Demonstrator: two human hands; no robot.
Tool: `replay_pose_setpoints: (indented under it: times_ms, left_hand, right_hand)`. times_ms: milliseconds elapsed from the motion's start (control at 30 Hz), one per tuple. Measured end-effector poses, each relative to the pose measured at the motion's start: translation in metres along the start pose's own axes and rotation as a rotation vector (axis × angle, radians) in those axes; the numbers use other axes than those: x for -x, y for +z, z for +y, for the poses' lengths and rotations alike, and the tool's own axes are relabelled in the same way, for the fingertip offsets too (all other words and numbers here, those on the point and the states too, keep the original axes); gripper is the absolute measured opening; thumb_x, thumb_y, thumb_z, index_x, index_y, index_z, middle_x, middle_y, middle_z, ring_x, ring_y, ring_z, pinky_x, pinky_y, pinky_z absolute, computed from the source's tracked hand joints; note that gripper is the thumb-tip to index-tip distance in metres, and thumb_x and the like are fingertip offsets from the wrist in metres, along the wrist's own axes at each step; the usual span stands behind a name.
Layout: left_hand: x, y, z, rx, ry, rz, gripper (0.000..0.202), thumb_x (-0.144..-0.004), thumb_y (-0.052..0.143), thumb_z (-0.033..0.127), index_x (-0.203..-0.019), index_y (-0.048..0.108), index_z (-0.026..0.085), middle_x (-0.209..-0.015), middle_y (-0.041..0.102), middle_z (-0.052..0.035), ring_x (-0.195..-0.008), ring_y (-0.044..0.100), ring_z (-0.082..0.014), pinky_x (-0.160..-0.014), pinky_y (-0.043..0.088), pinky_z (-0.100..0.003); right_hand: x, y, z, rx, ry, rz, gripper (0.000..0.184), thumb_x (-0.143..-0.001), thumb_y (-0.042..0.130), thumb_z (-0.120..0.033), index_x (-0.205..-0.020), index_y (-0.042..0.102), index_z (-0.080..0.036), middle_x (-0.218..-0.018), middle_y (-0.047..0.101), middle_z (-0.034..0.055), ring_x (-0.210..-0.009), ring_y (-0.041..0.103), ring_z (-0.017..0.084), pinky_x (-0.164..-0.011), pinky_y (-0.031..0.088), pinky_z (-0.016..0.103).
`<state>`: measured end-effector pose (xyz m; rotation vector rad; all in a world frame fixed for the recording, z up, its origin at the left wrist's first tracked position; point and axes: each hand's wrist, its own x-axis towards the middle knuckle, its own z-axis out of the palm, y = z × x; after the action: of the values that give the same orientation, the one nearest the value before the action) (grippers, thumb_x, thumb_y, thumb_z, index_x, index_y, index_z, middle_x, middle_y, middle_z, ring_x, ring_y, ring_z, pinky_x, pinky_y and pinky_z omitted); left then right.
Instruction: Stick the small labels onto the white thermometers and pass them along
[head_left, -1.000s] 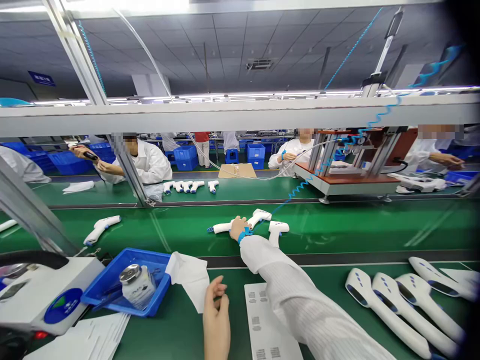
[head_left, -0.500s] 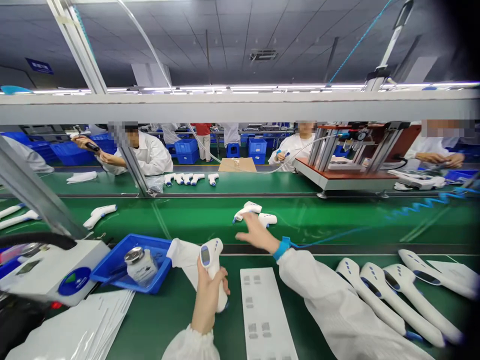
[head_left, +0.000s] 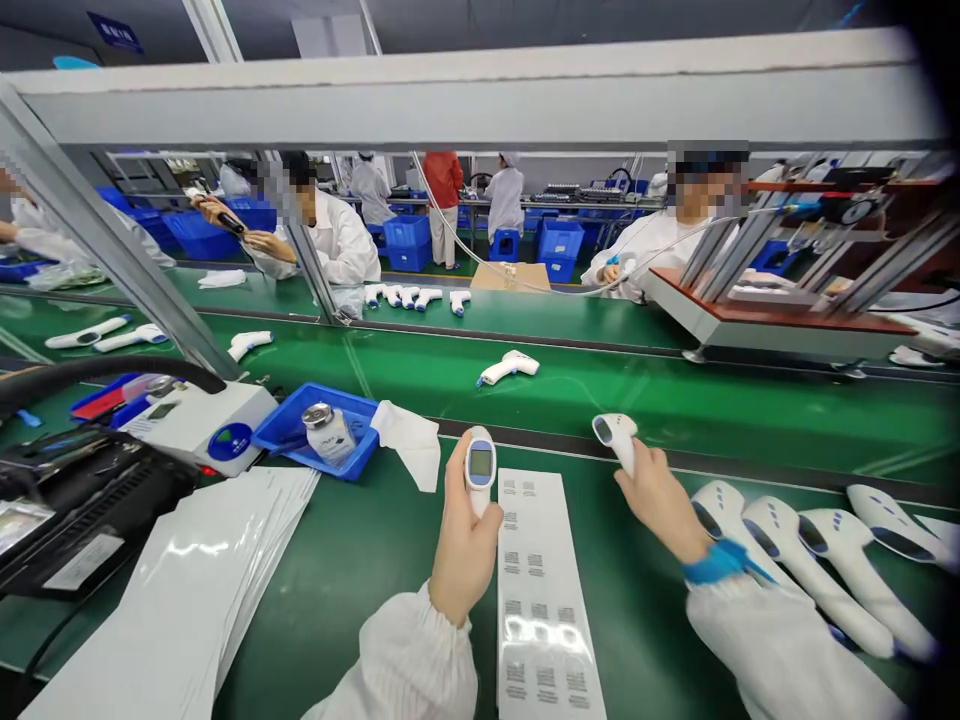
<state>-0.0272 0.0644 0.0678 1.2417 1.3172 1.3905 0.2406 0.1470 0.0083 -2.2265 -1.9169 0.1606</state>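
Note:
My left hand (head_left: 466, 550) is closed around the handle of a white infrared thermometer (head_left: 480, 462), whose small grey screen faces me. My right hand (head_left: 664, 500) grips a second white thermometer (head_left: 616, 432) by its handle, just above the near edge of the belt. A white sheet of printed labels (head_left: 541, 590) lies on the green table between my hands. Right of it, several thermometers (head_left: 814, 560) rest in a row, partly beneath my right forearm. One more thermometer (head_left: 510, 367) lies on the green belt ahead.
At left a blue tray (head_left: 360, 462) holds a metal-capped bottle (head_left: 328, 435), with a white cloth (head_left: 411, 440) beside it. White sheets (head_left: 187, 570) are piled near a grey-white device (head_left: 244, 415). A metal post (head_left: 127, 220) and a fixture (head_left: 780, 325) stand ahead. Co-workers sit across the belt.
My right hand has taken a thermometer from the belt and drawn it back to the right. My left hand has turned its thermometer's screen toward me. The view has tilted down.

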Motion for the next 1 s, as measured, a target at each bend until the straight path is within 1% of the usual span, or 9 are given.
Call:
replay_pose_setpoints:
  times_ms: [100,200,267,333,433,500,667,767,1000]
  left_hand:
    - [0.003,0.008,-0.006,0.046,-0.108,-0.067,0.068,-0.085,0.053,0.021,-0.147,0.028,0.034,-0.135,0.048,-0.0098,-0.092,0.062,-0.0213,-0.073,0.054,-0.033]
    - [0.006,0.014,-0.012,0.098,-0.235,-0.148,0.067,-0.087,0.054,0.028,-0.146,0.023,0.038,-0.124,0.053,-0.0071,-0.061,0.055,-0.0112,-0.055,0.050,-0.027]
    - [0.010,0.014,-0.016,0.129,-0.318,-0.178,0.068,-0.088,0.055,0.029,-0.145,0.021,0.041,-0.113,0.055,-0.0036,-0.054,0.048,-0.0076,-0.048,0.047,-0.023]
    - [0.015,0.014,-0.020,0.152,-0.389,-0.188,0.069,-0.087,0.056,0.030,-0.145,0.020,0.042,-0.106,0.055,-0.0022,-0.063,0.051,-0.0100,-0.050,0.051,-0.022]
    - [0.027,0.015,-0.025,0.187,-0.461,-0.218,0.072,-0.086,0.059,0.033,-0.145,0.019,0.040,-0.107,0.053,-0.0043,-0.080,0.056,-0.0152,-0.055,0.058,-0.026]
    - [0.034,0.018,-0.029,0.220,-0.483,-0.230,0.073,-0.085,0.060,0.034,-0.145,0.019,0.039,-0.106,0.053,-0.0045,-0.078,0.056,-0.0149,-0.050,0.056,-0.023]
    - [0.035,0.025,-0.047,0.303,-0.485,-0.229,0.072,-0.086,0.059,0.033,-0.145,0.018,0.037,-0.088,0.055,0.0009,-0.054,0.050,-0.0088,-0.041,0.045,-0.019]
    - [0.025,0.026,-0.056,0.277,-0.445,-0.231,0.071,-0.088,0.058,0.036,-0.146,0.016,0.039,-0.101,0.059,-0.0018,-0.044,0.045,-0.0039,-0.042,0.044,-0.021]
    - [0.014,0.028,-0.062,0.278,-0.420,-0.265,0.074,-0.087,0.058,0.041,-0.147,0.015,0.040,-0.123,0.057,-0.0066,-0.045,0.045,-0.0045,-0.041,0.042,-0.022]
  right_hand:
    - [0.061,0.004,0.030,0.158,-0.134,0.136,0.046,-0.093,0.039,-0.025,-0.133,0.039,-0.002,-0.104,0.055,0.0211,-0.090,0.059,0.032,-0.073,0.049,0.041]
    - [0.105,0.005,0.034,0.206,-0.161,0.231,0.043,-0.094,0.042,-0.029,-0.129,0.046,-0.003,-0.117,0.053,0.0260,-0.105,0.052,0.039,-0.081,0.047,0.050]
    - [0.122,0.003,0.023,0.074,-0.189,0.245,0.042,-0.094,0.045,-0.033,-0.127,0.048,-0.008,-0.124,0.051,0.0239,-0.113,0.049,0.039,-0.088,0.046,0.052]
    - [0.130,0.003,0.007,-0.173,-0.261,0.157,0.033,-0.094,0.048,-0.033,-0.122,0.052,-0.015,-0.122,0.054,0.0180,-0.115,0.051,0.032,-0.094,0.046,0.047]
    - [0.135,0.010,-0.020,-0.473,-0.324,-0.075,0.014,-0.092,0.054,-0.025,-0.103,0.061,-0.023,-0.114,0.060,0.0085,-0.108,0.057,0.024,-0.092,0.050,0.040]
    - [0.135,0.017,-0.034,-0.546,-0.310,-0.155,0.010,-0.089,0.058,-0.020,-0.095,0.064,-0.024,-0.109,0.063,0.0060,-0.104,0.058,0.024,-0.088,0.052,0.040]
    - [0.124,0.026,-0.054,-0.527,-0.353,-0.129,0.020,-0.084,0.063,-0.014,-0.102,0.066,-0.023,-0.108,0.065,0.0056,-0.102,0.057,0.025,-0.087,0.049,0.043]
    - [0.115,0.025,-0.062,-0.486,-0.381,-0.126,0.017,-0.084,0.064,-0.016,-0.099,0.067,-0.022,-0.107,0.067,0.0056,-0.100,0.057,0.026,-0.084,0.047,0.044]
    - [0.104,0.034,-0.067,-0.568,-0.324,-0.141,0.013,-0.086,0.062,-0.015,-0.093,0.070,-0.023,-0.103,0.070,0.0047,-0.097,0.058,0.025,-0.084,0.044,0.043]
